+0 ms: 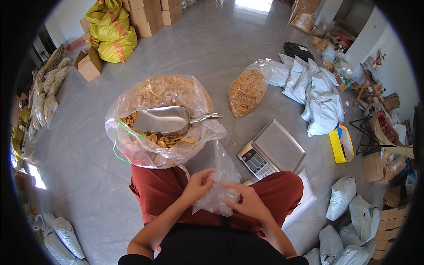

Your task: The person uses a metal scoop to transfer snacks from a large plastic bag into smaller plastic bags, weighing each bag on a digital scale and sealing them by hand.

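A clear plastic bag [225,165] lies loosely over my lap. My left hand [200,185] is at the bag's left side, its fingertips on the film. On the right side, my right hand [246,198] touches the bag with bent, slightly blurred fingers. Ahead on the left, a large open plastic sack [162,86] holds dried tan slices [165,140], with a metal scoop [165,120] resting on top. A green tie [124,127] hangs at the sack's edge. In front of my right knee sits a digital scale [278,147] with a bare metal platform.
Beyond the scale stands a filled clear bag [248,89]. Grey mailing bags [323,102] lie at the right, near a yellow container [339,145]. More grey parcels [341,198] are at lower right and lower left [63,237]. Yellow sacks [112,33] and cartons [145,16] stand at the back.
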Action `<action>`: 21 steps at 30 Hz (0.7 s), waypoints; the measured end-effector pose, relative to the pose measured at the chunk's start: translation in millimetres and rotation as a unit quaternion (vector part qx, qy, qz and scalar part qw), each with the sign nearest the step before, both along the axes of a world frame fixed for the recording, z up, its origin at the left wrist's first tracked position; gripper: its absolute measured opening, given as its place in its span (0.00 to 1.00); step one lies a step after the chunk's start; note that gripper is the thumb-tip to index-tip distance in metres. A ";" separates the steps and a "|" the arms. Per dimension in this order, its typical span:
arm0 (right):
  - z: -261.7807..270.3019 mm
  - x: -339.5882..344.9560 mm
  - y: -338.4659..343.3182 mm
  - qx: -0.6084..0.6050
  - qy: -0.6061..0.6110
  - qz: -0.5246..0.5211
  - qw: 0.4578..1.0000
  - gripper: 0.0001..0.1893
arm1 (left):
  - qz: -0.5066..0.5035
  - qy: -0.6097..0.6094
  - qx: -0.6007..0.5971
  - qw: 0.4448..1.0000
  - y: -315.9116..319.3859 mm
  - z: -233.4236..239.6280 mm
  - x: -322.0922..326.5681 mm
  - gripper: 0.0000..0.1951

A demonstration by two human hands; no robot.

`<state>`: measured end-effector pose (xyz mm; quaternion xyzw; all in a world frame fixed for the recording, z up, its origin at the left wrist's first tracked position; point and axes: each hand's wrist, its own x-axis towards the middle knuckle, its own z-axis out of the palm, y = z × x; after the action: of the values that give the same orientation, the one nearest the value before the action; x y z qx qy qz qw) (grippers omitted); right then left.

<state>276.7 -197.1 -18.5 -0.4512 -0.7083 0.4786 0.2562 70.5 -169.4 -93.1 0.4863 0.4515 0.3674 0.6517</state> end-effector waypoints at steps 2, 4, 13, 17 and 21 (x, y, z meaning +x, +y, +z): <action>2.2 -3.8 5.7 0.010 0.031 -0.108 0.994 0.21 | -0.042 0.044 0.052 0.997 -3.8 6.7 4.9 0.18; 1.2 -8.4 10.6 0.053 -0.053 -0.047 0.996 0.19 | -0.063 0.038 0.045 0.996 -7.1 7.5 9.1 0.17; -35.2 -12.8 19.8 0.150 -0.082 0.013 0.985 0.16 | -0.048 0.078 -0.015 0.996 -0.1 22.1 -18.0 0.10; -26.5 -24.5 22.6 0.192 -0.124 -0.003 0.974 0.11 | -0.056 0.031 -0.017 0.998 0.7 21.7 -20.7 0.11; -34.7 -15.6 29.3 0.198 -0.203 -0.020 0.959 0.07 | -0.035 0.018 -0.046 0.998 4.0 22.7 -30.0 0.11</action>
<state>261.0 -167.8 -53.2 -0.4936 -0.8167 0.2216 0.2008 40.5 -165.3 -70.4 0.4775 0.4622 0.3149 0.6776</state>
